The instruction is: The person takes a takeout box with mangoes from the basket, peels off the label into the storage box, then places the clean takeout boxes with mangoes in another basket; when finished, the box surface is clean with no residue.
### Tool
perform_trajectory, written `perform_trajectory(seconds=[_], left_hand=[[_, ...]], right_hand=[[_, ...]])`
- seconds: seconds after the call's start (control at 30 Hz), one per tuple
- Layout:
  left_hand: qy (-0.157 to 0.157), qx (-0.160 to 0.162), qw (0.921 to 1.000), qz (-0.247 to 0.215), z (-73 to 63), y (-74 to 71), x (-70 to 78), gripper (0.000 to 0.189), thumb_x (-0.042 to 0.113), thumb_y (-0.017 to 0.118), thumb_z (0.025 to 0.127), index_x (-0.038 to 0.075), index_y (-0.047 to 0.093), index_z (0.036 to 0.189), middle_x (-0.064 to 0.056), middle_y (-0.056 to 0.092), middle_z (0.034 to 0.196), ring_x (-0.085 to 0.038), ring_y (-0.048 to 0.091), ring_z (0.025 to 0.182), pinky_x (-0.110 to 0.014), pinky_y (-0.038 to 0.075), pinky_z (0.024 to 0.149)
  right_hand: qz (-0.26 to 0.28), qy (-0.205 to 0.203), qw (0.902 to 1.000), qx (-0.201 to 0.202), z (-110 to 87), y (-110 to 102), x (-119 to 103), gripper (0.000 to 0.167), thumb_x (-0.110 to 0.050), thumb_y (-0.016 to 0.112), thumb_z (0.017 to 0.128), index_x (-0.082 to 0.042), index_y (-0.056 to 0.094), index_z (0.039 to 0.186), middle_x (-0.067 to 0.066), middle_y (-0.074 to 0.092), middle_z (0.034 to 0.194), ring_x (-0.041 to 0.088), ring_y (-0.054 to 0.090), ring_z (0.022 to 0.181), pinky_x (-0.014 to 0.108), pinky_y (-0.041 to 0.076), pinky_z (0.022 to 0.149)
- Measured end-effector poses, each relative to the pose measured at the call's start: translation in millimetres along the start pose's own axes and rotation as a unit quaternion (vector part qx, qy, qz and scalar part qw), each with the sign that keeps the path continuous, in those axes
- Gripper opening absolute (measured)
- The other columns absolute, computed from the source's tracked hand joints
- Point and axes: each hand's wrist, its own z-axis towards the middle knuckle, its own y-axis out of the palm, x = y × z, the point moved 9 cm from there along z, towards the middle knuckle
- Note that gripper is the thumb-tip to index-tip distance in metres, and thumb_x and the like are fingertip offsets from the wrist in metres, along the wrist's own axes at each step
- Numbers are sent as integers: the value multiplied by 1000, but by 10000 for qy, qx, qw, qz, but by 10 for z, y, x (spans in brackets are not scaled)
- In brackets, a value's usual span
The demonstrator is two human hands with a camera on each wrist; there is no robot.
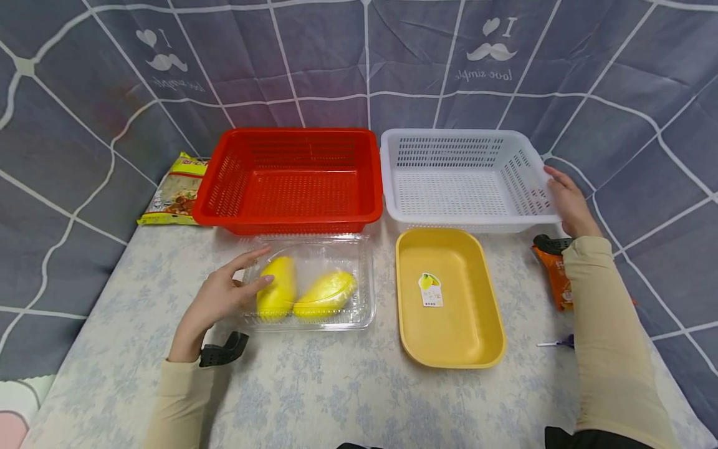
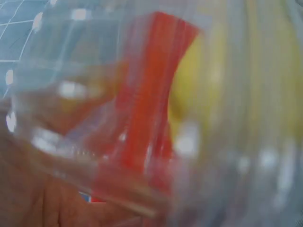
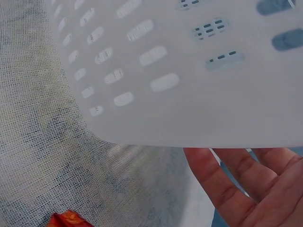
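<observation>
A clear plastic clamshell box [image 1: 364,284] lies in front of the red basket, with two yellow, mango-shaped pieces [image 1: 325,294] inside. At the box's left end, my left hand [image 1: 215,299] stretches its index finger along the back corner, its thumb over the lid. Blurred clear plastic covers much of the left wrist view, with part of the hand seen through it. My right hand [image 1: 569,202] rests against the right side of the white basket [image 1: 449,220]. In the right wrist view its fingers [image 3: 208,172] pass behind the basket's wall, which hides their tips.
Beside the white basket stands the red basket [image 1: 286,221], with a yellow-edged food packet [image 1: 176,193] at its left. A yellow tray [image 1: 454,337] with a lemon sticker sits before the white basket. Near the right sleeve lie an orange packet [image 1: 555,280] and a small white-stemmed item [image 1: 552,343].
</observation>
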Motion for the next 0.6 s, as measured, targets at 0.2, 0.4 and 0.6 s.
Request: perform_trajectory(seconds=[0.2, 0.4, 0.6], left_hand=[[-163, 62, 9986, -504, -9, 3, -46, 60, 36, 69, 88, 21, 47, 142, -18, 40, 140, -32, 63, 72, -35, 52, 52], [-267, -250, 9964, -767, -130, 5, 89, 59, 33, 68, 89, 21, 46, 142, -20, 40, 139, -26, 67, 84, -39, 55, 57], [192, -562, 9903, -1258, -75, -55, 509, 55, 26, 64, 92, 18, 44, 143, -14, 39, 142, -25, 68, 88, -44, 56, 58]], right_hand=[[198, -78, 9998, 9, -10, -17, -22, 47, -32, 40, 102, -25, 36, 148, 8, 43, 128, 4, 54, 91, 16, 49, 65], [182, -39, 9998, -20, -13, 12, -18, 48, -32, 38, 102, -24, 33, 149, 7, 42, 128, 6, 53, 93, 16, 48, 66], [-59, -31, 9999, 136, -13, -18, -10, 48, -31, 37, 103, -23, 32, 150, 6, 44, 126, 5, 53, 91, 15, 48, 66]])
